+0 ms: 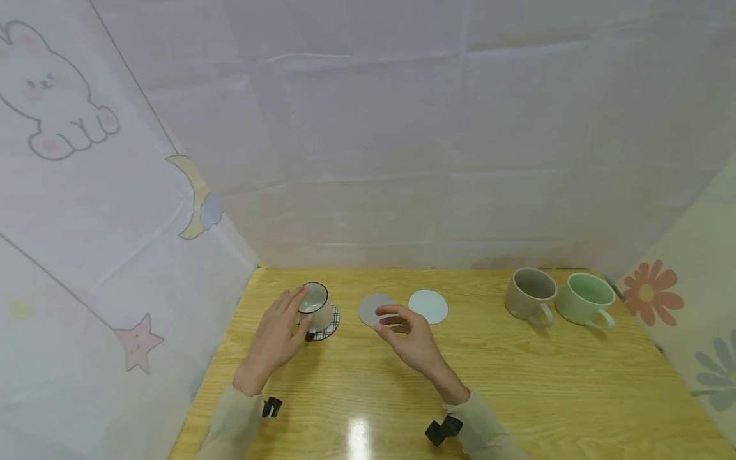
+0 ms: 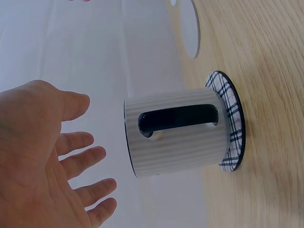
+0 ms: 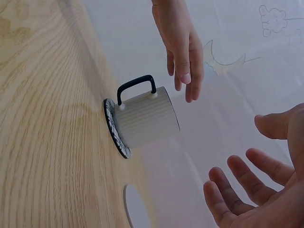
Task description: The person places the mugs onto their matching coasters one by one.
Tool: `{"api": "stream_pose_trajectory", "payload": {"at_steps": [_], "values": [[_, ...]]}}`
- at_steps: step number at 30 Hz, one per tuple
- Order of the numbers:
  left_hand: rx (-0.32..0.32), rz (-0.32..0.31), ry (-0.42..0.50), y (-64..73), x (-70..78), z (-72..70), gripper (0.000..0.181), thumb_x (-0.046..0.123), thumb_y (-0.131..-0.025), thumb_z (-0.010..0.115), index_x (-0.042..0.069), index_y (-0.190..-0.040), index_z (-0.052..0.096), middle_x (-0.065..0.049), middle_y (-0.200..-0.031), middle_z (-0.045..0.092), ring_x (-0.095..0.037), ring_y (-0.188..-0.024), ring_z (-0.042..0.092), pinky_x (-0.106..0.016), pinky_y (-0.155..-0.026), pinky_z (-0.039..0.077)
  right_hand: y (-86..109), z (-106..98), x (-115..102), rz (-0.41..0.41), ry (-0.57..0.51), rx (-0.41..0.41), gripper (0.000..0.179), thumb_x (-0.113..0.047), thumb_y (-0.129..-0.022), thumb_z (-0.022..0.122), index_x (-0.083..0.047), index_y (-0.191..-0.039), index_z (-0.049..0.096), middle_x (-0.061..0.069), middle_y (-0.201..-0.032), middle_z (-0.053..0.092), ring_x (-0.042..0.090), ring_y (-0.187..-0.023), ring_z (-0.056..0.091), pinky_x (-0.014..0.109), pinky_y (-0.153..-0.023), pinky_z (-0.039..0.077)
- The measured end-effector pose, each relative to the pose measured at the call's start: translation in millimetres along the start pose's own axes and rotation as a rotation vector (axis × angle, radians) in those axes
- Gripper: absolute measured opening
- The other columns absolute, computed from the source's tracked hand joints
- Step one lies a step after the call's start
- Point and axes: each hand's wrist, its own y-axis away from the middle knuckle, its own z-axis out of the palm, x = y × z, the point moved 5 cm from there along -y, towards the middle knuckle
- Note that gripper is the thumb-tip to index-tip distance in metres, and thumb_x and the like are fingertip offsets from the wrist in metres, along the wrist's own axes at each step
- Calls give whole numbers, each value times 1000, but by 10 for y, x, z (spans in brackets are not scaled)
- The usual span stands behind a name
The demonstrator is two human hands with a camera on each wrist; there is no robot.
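Note:
A white ribbed mug (image 2: 178, 142) with a black rim and black handle stands upright on a round plaid coaster (image 2: 231, 111), left of the table's middle. Just above and beside its rim is my left hand (image 1: 280, 333), fingers extended and apart from the mug in the left wrist view. My right hand (image 1: 413, 340) hovers with loosely bent fingers near a grey round coaster (image 1: 370, 309), holding nothing. The right wrist view shows the mug (image 3: 147, 118) with the left hand (image 3: 181, 52) above it. A pale blue round coaster (image 1: 428, 306) lies right of the grey one.
At the right back stand a brown-grey mug (image 1: 526, 300) and a green mug (image 1: 583, 305), side by side, handles toward the front. The wooden table (image 1: 356, 383) meets a pale hanging cloth (image 1: 368, 160) behind, with printed cloths at both sides.

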Motion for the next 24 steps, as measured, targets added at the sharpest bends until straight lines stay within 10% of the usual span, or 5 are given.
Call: {"api": "stream_pose_trajectory", "payload": {"at_steps": [24], "values": [[31,103,7,-114,236,118,57,26,-108,66,0,-157,51,-20,-162,50,-49,-151,44,-68,-120,40,168,-399,89,-72,98,69,33,-10,-101,75,-6,-133,70,16,-131,71,38,-113,71,44,-97,63]]}}
